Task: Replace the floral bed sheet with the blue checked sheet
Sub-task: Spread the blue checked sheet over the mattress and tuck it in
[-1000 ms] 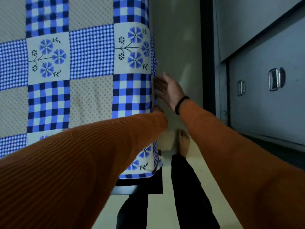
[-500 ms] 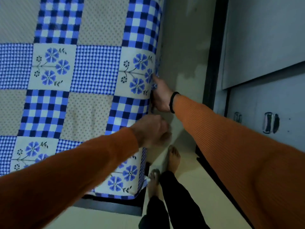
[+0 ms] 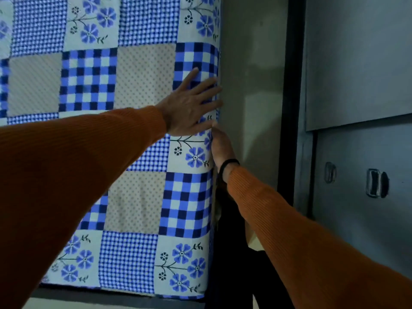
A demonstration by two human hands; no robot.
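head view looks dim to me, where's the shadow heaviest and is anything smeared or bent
Head view: dim, bluish light; deepest shadow in the gap beside the bed under the right hand; left hand slightly soft on the blue checked sheet; cabinet edges lean from wide-angle distortion.

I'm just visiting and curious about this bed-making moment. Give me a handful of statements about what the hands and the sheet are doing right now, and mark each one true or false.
1. The left hand lies flat with fingers spread on the blue checked sheet. True.
2. The right hand is up on top of the bed, in the middle of the sheet. False: it is down at the bed's side edge, its fingers hidden from view.
3. The right wrist wears a dark band. True.
4. Both sleeves are blue. False: the sleeves are orange.
5. The grey cabinet stands to the right of the bed. True.
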